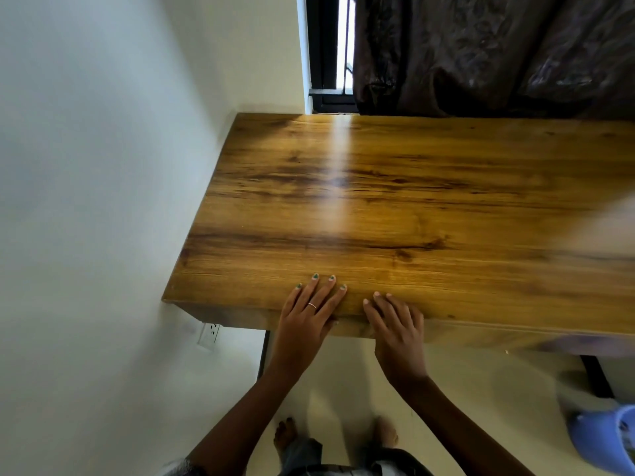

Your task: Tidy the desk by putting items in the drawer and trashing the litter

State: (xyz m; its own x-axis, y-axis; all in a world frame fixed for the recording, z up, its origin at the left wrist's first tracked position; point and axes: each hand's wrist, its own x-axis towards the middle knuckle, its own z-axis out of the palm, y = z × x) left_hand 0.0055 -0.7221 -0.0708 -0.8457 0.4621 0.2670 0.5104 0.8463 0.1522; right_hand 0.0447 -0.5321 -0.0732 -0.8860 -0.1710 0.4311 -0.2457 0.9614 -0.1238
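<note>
The wooden desk [395,201] fills the middle of the head view, its top bare in the part that shows. My left hand [309,314] lies flat on the desk's front edge, fingers straight, a ring on one finger. My right hand [395,324] lies beside it to the right, fingers straight over the same edge. Neither hand holds anything. The drawer front [464,333] runs under the edge and looks pushed in. A blurred pale patch at the desk's right side cannot be made out.
A white wall [103,201] stands close on the left, with a socket [209,334] below the desk corner. A dark curtain [498,53] and a window [330,49] are behind the desk. A blue plastic bin [604,438] sits on the floor at the lower right. My feet are below.
</note>
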